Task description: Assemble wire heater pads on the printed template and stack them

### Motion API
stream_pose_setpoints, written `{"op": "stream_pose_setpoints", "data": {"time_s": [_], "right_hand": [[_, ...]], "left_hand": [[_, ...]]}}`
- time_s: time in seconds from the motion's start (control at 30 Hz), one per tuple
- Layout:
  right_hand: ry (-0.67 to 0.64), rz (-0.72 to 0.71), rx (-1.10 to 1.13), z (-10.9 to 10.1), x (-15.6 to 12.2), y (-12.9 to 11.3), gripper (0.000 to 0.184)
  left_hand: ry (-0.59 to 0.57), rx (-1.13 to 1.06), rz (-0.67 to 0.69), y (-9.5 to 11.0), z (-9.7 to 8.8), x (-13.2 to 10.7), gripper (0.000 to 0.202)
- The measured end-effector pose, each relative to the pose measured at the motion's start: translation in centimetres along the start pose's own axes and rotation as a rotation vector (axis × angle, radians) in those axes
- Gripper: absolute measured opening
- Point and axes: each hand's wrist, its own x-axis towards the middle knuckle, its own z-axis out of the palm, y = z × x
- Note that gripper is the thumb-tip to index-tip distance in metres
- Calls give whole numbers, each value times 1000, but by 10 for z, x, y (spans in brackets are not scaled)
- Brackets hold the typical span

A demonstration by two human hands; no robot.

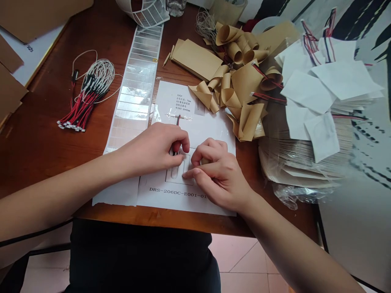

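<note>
My left hand (159,148) lies on a white printed sheet (195,134) near the table's front edge. Its fingers are curled and pinch a thin red and black wire (177,120) that runs up the sheet to a taped spot. My right hand (215,171) sits just to the right, fingers curled, its fingertips pressing a small clear label (179,171) onto the sheet beside the left thumb. Both hands touch each other's working spot in the sheet's lower middle.
A strip of silvery labels (134,93) runs from a roll (143,10) at the back. A bundle of red and white wires (87,95) lies left. Curled brown backing papers (241,81) and white squares (317,93) pile up right on the wooden table (39,138).
</note>
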Motion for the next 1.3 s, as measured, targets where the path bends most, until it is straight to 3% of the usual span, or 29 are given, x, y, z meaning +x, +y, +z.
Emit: {"op": "stream_pose_setpoints", "data": {"time_s": [0.37, 1.1, 1.3], "right_hand": [[14, -11, 3, 2, 0, 1, 43], [18, -33, -19, 1, -1, 0, 44], [46, -48, -25, 3, 0, -1, 45]], "left_hand": [[-40, -61, -35, 4, -7, 0, 11], [57, 14, -17, 1, 5, 1, 5], [15, -27, -47, 3, 4, 1, 10]]}}
